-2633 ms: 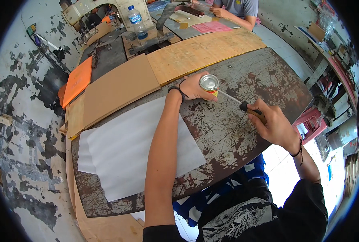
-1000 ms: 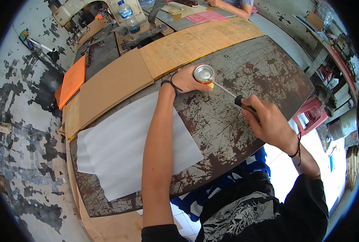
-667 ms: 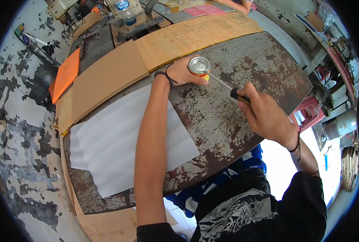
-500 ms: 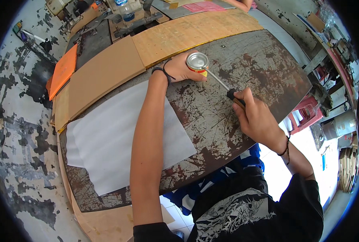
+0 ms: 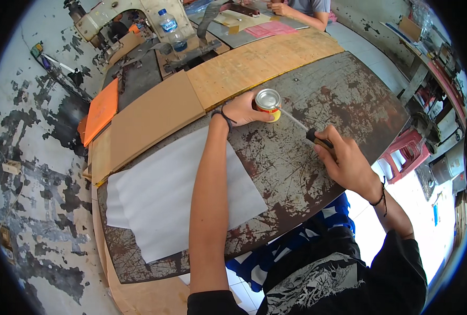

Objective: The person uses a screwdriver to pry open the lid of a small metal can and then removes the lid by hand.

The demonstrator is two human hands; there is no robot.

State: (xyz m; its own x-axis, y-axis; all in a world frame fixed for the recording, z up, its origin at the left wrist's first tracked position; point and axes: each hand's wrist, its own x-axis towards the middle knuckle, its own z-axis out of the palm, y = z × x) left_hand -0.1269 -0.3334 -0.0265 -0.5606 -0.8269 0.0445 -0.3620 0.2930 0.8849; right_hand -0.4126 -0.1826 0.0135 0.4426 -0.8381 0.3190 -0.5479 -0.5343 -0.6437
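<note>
In the head view, my left hand (image 5: 242, 110) is closed around a small, round, red-and-yellow tin can (image 5: 269, 108) with a silver metal lid (image 5: 268, 97); my thumb lies along its near side. The tin can is over the far middle part of the scratched dark table top (image 5: 307, 163); whether its bottom touches there, I cannot tell. My right hand (image 5: 350, 161) grips firmly a screwdriver (image 5: 296, 121) with thin steel shaft and dark handle. The shaft points to the far left, and its tip comes to the right side of the tin can, close to the rim. Whether it is caught under the edge is too small to see. At left, under my forearm, lie white wavy-edged sheets (image 5: 176, 194).

I judge that the step in hand is working the tip at the lid's edge. The next move calls for a steady left grip and small, controlled pressure; a slipping tip could hit my thumb.
</note>
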